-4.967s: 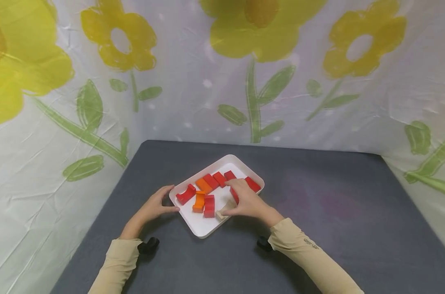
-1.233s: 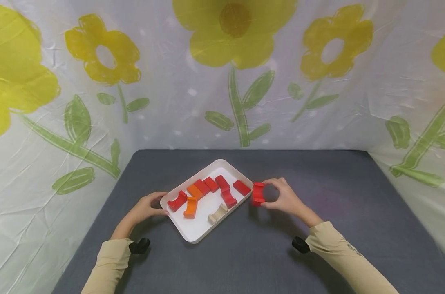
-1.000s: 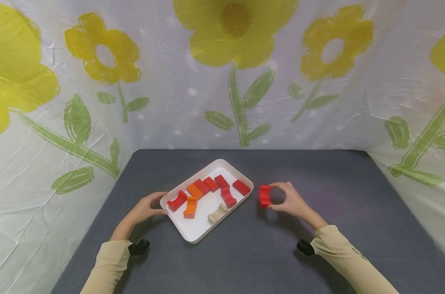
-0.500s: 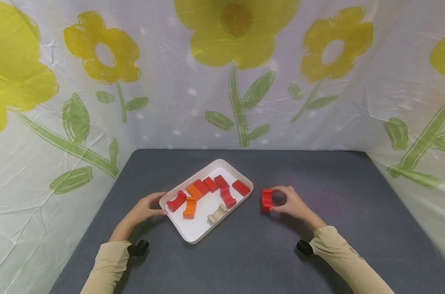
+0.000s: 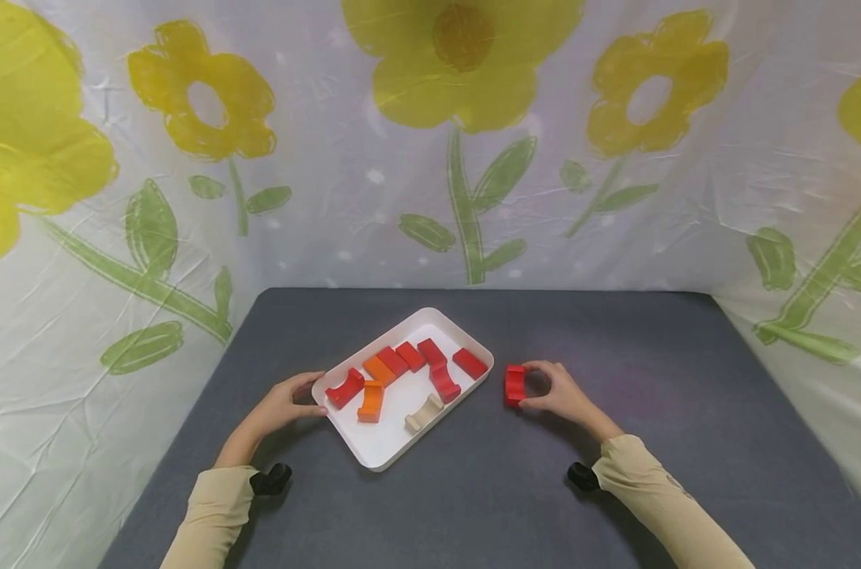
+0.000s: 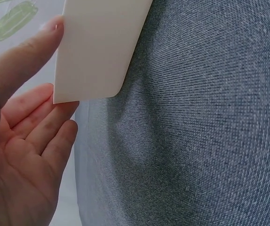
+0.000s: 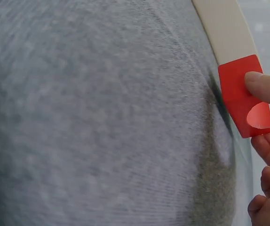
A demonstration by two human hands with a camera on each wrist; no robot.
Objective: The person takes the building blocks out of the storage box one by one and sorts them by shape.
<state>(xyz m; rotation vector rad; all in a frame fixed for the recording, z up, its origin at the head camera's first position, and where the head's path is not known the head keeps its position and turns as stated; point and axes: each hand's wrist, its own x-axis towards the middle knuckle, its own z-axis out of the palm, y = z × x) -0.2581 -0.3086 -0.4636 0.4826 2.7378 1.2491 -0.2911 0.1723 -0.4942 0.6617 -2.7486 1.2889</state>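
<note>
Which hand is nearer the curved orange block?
Left. The left hand touches the tray, left of the curved orange block; the right hand is farther to the block's right, beyond the tray.

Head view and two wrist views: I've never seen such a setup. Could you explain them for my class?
There is no robot here: a person is working barehanded. The wide picture comes from a camera worn on the head, looking forward and down; the close-ups come from a camera on each wrist. On the dark table stands a white tray holding red blocks, two orange blocks and one pale block. The left hand touches a corner of the tray. The right hand pinches another red block beside the tray.
</note>
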